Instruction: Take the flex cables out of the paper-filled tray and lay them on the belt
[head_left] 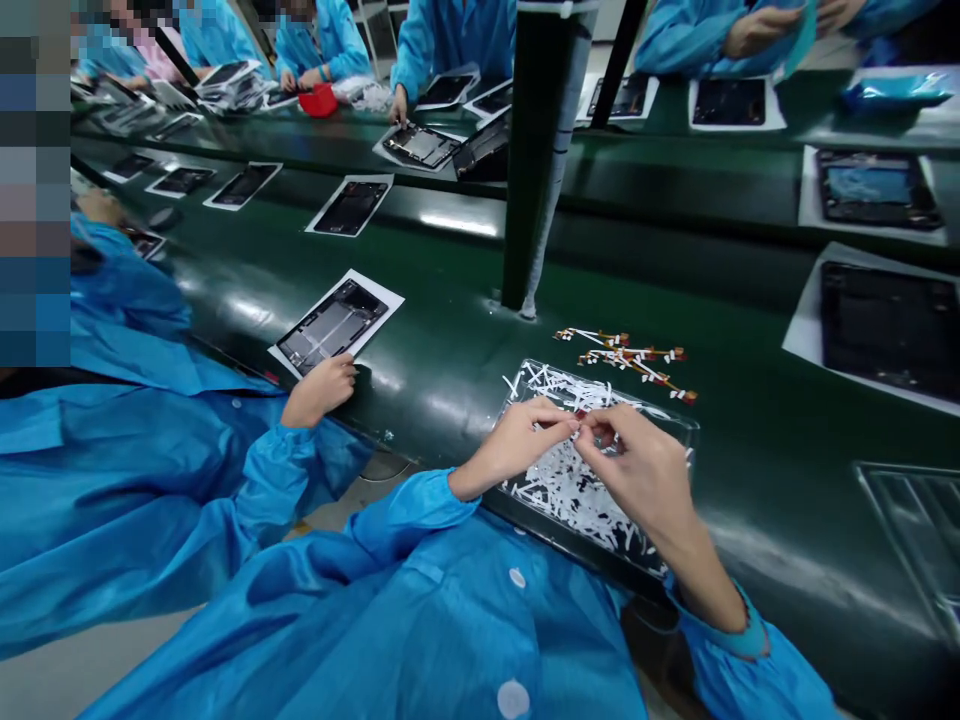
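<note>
Thumb and forefinger of the left hand [517, 438] are drawn together in a narrow pinch, the palm turned down and inward, while its forearm comes in low from the lower left out of a blue sleeve [416, 508]. The right hand [637, 462] faces it, wrist raised, knuckles arched and fingers curled in, its forearm slanting up from the lower right. Both sets of fingertips meet on a small red-brown piece [580, 414], held between them; the fingers cover most of it, so its full shape cannot be told. That piece is above a clear plastic tray [694, 432], near the middle of its far half. White strips [574, 495] lie in a loose heap in the tray, a few lapping over its far left corner. Just beyond the tray's far edge, orange-brown flex cables with white pieces on them [634, 356] lie spread on the green tabletop [435, 390]. Behind them a dark post [536, 190] stands on the tabletop. To the left, a co-worker's hand [322, 390] rests at the near edge of a tablet housing [336, 322] on a white sheet [386, 292], well apart from the tray.
</note>
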